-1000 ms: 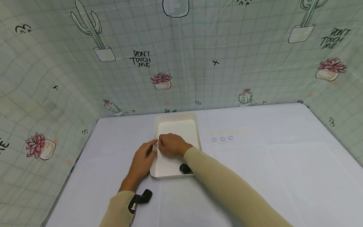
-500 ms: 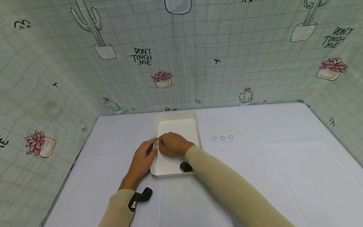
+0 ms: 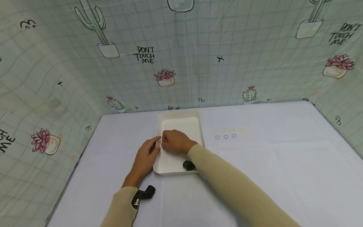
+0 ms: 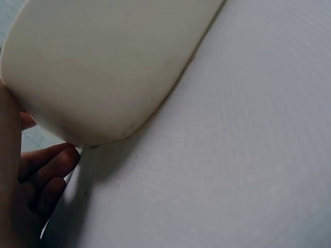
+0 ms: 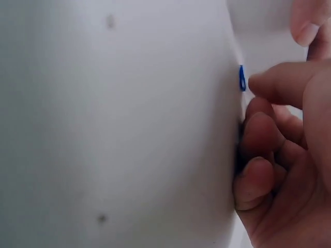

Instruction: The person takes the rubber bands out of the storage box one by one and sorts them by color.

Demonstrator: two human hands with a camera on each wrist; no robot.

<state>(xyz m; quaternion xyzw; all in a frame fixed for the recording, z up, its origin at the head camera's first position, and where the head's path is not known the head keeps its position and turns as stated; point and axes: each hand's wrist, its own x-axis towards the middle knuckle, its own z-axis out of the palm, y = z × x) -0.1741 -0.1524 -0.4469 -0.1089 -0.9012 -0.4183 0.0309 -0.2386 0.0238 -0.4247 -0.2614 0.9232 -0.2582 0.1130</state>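
A shallow white tray lies on the table. My left hand is at its left side, with thumb and forefinger at the rim; in the left wrist view, fingers touch the tray's underside edge. My right hand reaches over the tray to the inside of its left wall, its fingers curled. A small blue ring shows in the right wrist view, just beyond a fingertip and apart from it. Nothing shows between the right fingers, though the head view hides their undersides.
Right of the tray, a row of blue rings lies on the white table, with a row of several faint yellow rings behind it. A patterned cloth backdrop rises at the table's far edge.
Both hands keep their places at the tray's left side. The head view has shifted slightly, and a bit more of the gap by the right thumb and forefinger shows.
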